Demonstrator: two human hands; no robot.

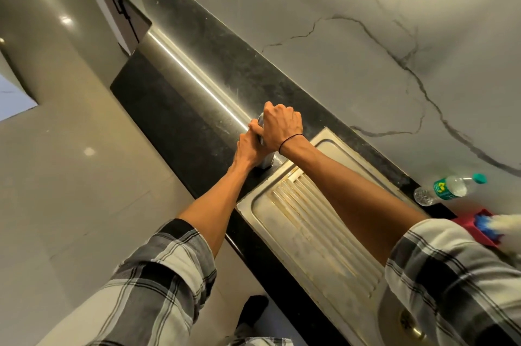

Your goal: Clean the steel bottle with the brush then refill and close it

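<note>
You see a steel bottle point(263, 160) with a smooth, bright metal skin. The counter point(197, 86) is polished black stone, glossy and speckled. The drainboard point(310, 232) is ribbed, dull, stained metal. The water bottle point(448, 189) is clear plastic. Your sleeves point(158, 275) are woven checked cloth.
</note>
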